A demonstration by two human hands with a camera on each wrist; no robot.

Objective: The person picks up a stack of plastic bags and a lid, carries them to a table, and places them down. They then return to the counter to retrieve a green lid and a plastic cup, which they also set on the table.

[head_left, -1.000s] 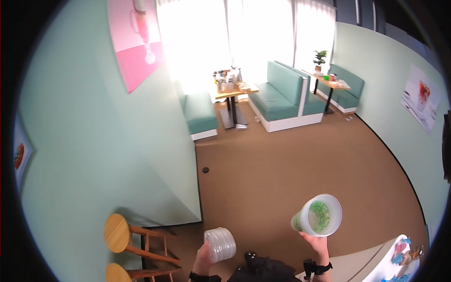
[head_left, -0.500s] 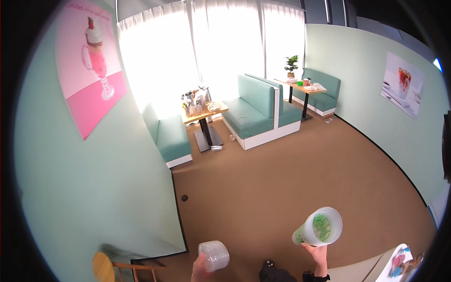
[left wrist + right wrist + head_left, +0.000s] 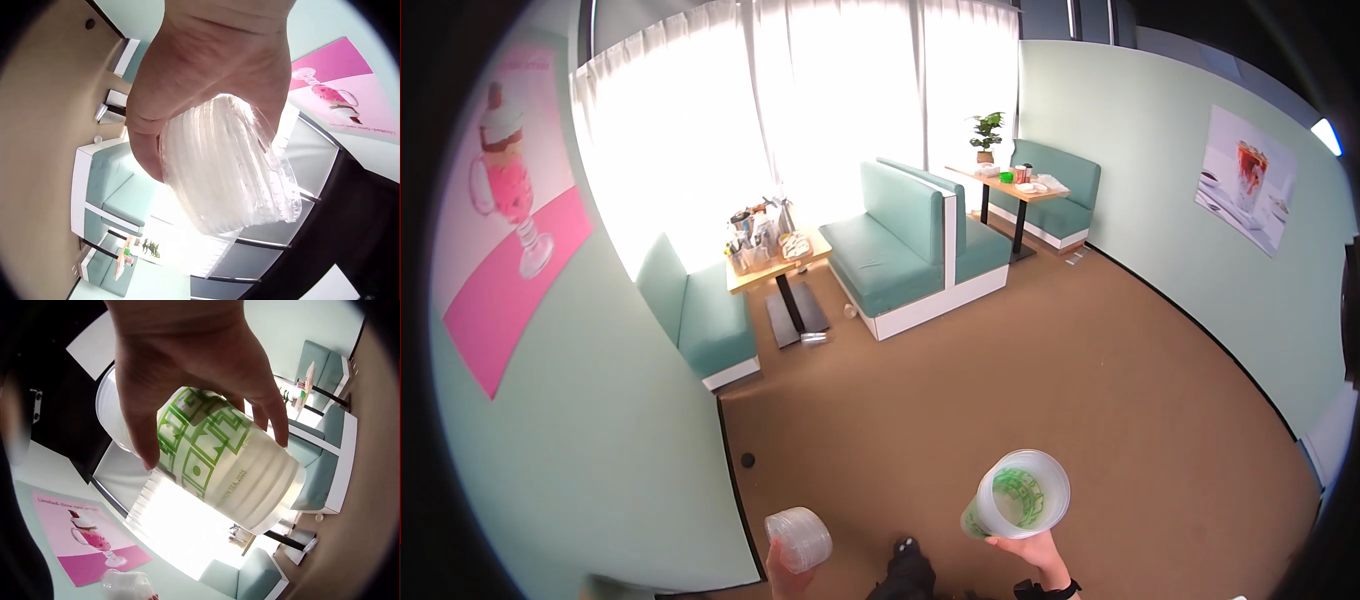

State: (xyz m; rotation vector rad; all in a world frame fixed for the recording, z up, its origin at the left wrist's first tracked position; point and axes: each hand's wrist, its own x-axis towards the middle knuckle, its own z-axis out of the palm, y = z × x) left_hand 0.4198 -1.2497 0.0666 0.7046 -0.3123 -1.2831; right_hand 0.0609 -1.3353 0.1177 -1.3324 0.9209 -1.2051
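Note:
My left hand (image 3: pixel 788 577) grips a stack of clear plastic lids (image 3: pixel 802 538) low in the head view. In the left wrist view, thumb and fingers curl round the stacked lids (image 3: pixel 225 169), whose ridged edges lie against one another. To the right, my right hand (image 3: pixel 1037 550) holds a translucent plastic cup (image 3: pixel 990 500) with green print, its wide mouth tilted up toward the head camera. The right wrist view shows fingers and thumb wrapped round the cup's printed side (image 3: pixel 215 447). Both hands are held over the brown floor, apart from each other.
A wooden table (image 3: pixel 745 278) crowded with containers stands ahead left between teal booth benches (image 3: pixel 900 250). Another table (image 3: pixel 1000 183) with a potted plant stands farther back. A black round object (image 3: pixel 748 460) lies on the floor by the left wall; a clear item (image 3: pixel 813 338) lies near the table base.
The head view has swung right and up, and the tables look somewhat nearer. The wooden stools have left the view. Both hands keep their hold on the lids and the cup.

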